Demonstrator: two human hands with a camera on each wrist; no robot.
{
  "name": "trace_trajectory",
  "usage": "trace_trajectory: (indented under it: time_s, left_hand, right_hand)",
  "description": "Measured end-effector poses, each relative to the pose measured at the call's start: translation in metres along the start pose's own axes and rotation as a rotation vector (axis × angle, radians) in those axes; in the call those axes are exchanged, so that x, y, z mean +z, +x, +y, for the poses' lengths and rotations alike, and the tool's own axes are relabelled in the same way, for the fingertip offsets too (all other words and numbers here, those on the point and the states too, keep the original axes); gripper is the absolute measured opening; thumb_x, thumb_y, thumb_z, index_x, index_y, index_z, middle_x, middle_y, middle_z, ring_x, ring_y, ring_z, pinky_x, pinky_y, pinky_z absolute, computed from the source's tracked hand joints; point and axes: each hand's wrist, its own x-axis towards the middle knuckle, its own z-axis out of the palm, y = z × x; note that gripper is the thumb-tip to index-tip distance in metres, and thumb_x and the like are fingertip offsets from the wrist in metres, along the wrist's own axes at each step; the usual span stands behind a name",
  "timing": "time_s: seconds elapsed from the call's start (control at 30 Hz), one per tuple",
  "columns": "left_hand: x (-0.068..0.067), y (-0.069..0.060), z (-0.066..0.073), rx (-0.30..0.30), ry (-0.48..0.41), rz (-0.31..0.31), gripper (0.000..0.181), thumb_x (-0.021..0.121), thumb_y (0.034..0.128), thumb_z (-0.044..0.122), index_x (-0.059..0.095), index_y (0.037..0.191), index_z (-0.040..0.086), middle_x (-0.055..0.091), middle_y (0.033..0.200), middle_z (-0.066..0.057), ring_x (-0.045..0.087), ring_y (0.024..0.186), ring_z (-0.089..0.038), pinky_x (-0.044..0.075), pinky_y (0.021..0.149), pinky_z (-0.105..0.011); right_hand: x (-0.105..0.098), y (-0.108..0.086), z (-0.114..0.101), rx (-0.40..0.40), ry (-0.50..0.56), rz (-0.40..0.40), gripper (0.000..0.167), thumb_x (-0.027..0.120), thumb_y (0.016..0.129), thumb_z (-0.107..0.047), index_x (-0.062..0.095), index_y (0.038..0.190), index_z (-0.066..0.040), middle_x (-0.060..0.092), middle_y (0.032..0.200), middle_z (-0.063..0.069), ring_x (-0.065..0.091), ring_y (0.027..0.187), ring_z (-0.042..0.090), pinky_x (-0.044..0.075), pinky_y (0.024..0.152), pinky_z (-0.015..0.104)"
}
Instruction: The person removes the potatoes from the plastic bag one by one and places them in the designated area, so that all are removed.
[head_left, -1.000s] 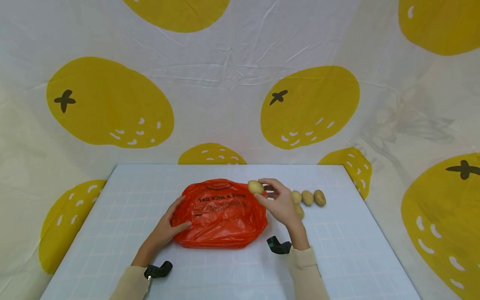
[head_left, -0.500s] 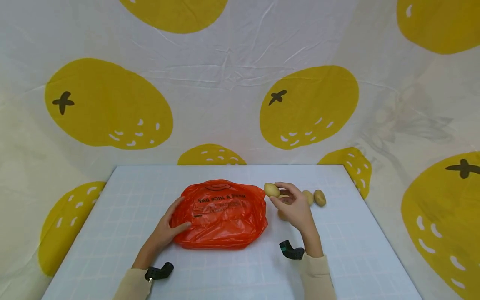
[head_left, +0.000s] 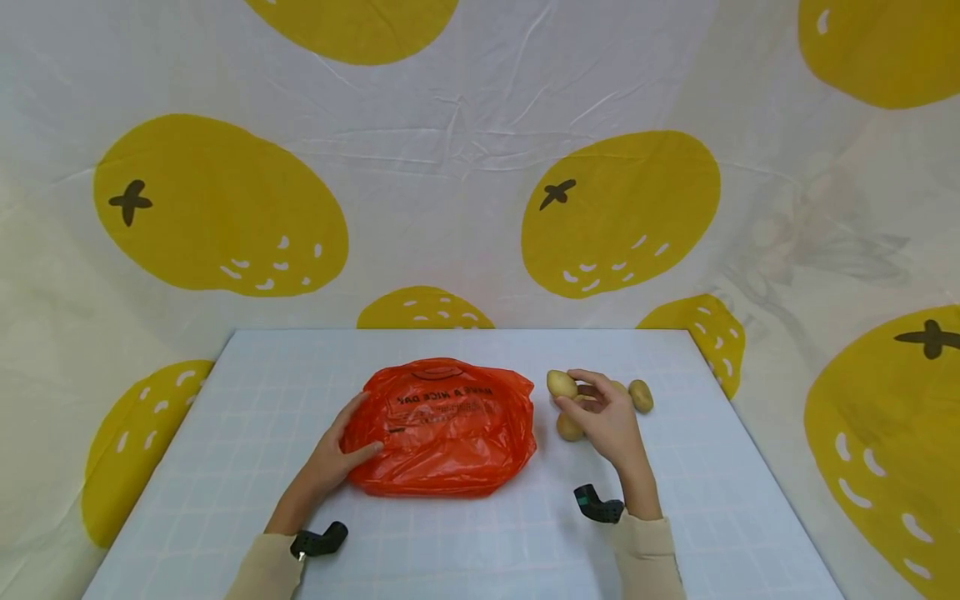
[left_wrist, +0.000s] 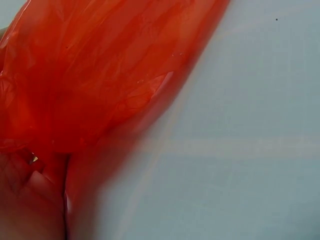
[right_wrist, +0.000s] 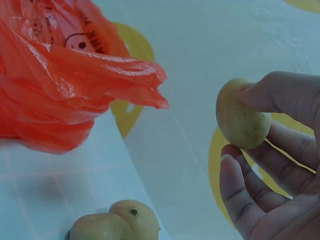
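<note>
A red plastic bag (head_left: 442, 429) with dark print lies on the table, puffed up in the middle. My left hand (head_left: 333, 450) holds it by its left end, the thumb lying over the top; in the left wrist view the bag's film (left_wrist: 110, 75) covers most of the fingers. To the bag's right, my right hand (head_left: 606, 417) pinches a small potato (head_left: 561, 384) between thumb and fingers, raised off the table. The right wrist view shows this potato (right_wrist: 242, 115) at the fingertips, apart from the bag (right_wrist: 60, 95).
Several more potatoes lie on the table right of the bag: one (head_left: 570, 427) below the held potato, another (head_left: 641, 396) farther right, others partly behind the right hand. The white table (head_left: 450, 550) ends at a hanging cloth (head_left: 435, 208) printed with yellow fruit.
My right hand has moved right, away from the bag's right end, with the potato still pinched at its fingertips. The left hand and the bag have stayed nearly still.
</note>
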Motion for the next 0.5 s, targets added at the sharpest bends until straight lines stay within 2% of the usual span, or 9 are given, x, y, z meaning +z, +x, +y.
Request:
trace_trajectory:
  time_s: [0.27,0.5]
  left_hand:
    - [0.0,0.0,0.003,-0.029,-0.002,-0.007,0.095,0.079,0.09,0.031,0.02,0.164,0.034,0.013,0.173,-0.01,0.018,0.156,-0.042,0.036,0.116,-0.065]
    - [0.0,-0.002,0.007,-0.007,-0.006,-0.004,0.096,0.08,0.0897,0.028,0.02,0.165,0.031,0.014,0.173,-0.013,0.017,0.156,-0.044,0.038,0.115,-0.065]
  right_hand:
    - [-0.004,-0.002,0.002,0.038,-0.006,-0.007,0.05,0.085,0.086,-0.022,0.068,0.13,-0.006,0.066,0.134,0.012,0.066,0.114,0.031,0.056,0.087,0.016]
    - [-0.011,-0.006,0.008,0.079,-0.044,0.004,0.049,0.084,0.088,-0.021,0.067,0.131,-0.007,0.064,0.135,0.012,0.065,0.116,0.03,0.055,0.088,0.015]
